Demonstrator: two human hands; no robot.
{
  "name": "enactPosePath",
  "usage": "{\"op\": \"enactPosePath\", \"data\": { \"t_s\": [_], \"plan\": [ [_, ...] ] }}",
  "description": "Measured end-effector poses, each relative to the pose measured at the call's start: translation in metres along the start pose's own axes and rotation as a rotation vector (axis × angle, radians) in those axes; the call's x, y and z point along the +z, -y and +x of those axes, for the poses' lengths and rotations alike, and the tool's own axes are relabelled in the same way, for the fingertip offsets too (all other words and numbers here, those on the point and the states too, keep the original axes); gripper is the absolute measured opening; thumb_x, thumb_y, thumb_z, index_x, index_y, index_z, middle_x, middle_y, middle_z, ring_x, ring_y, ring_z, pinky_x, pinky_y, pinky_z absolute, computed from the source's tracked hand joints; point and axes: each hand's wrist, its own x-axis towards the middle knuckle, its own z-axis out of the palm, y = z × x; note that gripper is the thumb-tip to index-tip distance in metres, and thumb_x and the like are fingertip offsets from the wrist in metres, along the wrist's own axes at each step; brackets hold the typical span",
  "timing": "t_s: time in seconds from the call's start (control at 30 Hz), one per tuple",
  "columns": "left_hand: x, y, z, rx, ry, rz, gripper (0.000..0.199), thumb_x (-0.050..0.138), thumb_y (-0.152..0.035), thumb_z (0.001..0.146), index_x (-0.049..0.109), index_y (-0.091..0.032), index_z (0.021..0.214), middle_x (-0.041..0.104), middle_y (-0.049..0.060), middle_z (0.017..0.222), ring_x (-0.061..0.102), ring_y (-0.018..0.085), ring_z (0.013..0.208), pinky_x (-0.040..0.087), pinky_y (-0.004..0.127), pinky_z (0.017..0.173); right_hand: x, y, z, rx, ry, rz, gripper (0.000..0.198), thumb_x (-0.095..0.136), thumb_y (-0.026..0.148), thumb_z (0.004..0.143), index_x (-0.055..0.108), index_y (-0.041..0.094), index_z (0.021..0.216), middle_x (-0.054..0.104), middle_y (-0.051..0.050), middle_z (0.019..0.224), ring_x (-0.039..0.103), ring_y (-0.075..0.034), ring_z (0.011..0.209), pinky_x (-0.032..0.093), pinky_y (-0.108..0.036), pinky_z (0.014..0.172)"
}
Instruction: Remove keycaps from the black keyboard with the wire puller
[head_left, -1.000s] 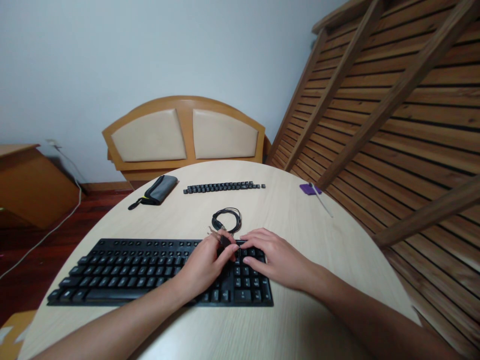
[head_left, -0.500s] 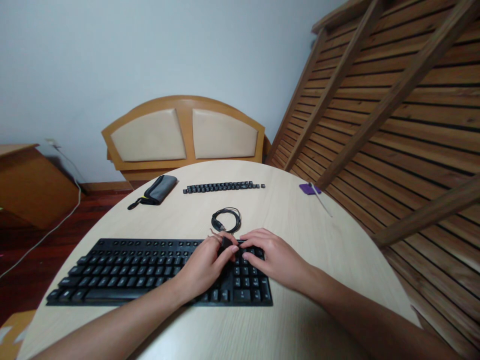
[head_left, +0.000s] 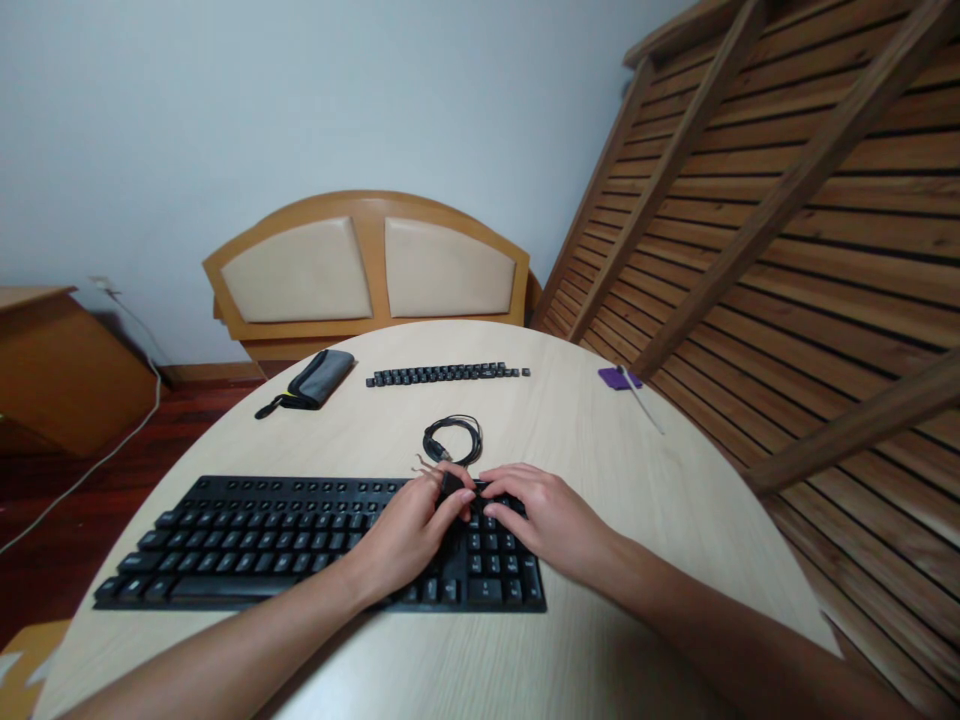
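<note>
A black full-size keyboard (head_left: pixel 247 587) lies along the front of the round table, with key switches bare of caps in its top rows. My left hand (head_left: pixel 409 520) is over its right part, closed around the black handle of a wire keycap puller (head_left: pixel 450 483), whose thin wire prongs stick out to the upper left. Beside it, my right hand (head_left: pixel 551 515) bends over the top of the number pad. Thumb and fingertips come together there at the keyboard; whatever is between them is hidden. The keyboard's coiled USB cable (head_left: pixel 478 440) sits just behind my hands.
Farther back, loose black keycaps (head_left: pixel 439 375) stand in rows on the table (head_left: pixel 600 450). A grey and black pouch (head_left: pixel 322 380) is at the back left. On the right a white stick (head_left: pixel 643 402) rests over a purple piece (head_left: pixel 616 379). Wooden slats (head_left: pixel 750 270) lean beyond the table.
Almost nothing differs. The keyboard has shifted very slightly, and my fingers stay at the top of the number pad.
</note>
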Motion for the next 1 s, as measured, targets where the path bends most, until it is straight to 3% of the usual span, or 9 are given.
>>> {"op": "enactPosePath", "data": {
  "t_s": [0.73,1.0],
  "plan": [
    [-0.0018,-0.0010,0.0007,-0.031,0.016,-0.041,0.020,0.041,-0.032,0.098,0.055,-0.019,0.101,0.058,-0.002,0.077,0.058,0.016,0.075,0.043,0.029,0.076,0.0014,-0.0039,-0.0014,-0.026,0.002,-0.030,0.015,0.058,0.020,0.090,0.068,0.019,0.100,0.068,-0.007,0.118,0.061,-0.019,0.114,0.046,-0.034,0.101],
    [-0.0012,0.0042,0.0022,-0.033,-0.088,-0.121,0.018,0.041,-0.034,0.098,0.053,-0.019,0.099,0.060,-0.001,0.075,0.056,0.016,0.074,0.043,0.028,0.075,-0.0051,-0.0009,-0.0019,0.077,0.004,-0.020,0.020,0.053,0.027,0.093,0.064,0.023,0.110,0.073,-0.002,0.104,0.069,-0.018,0.094,0.053,-0.032,0.085]
  ]
}}
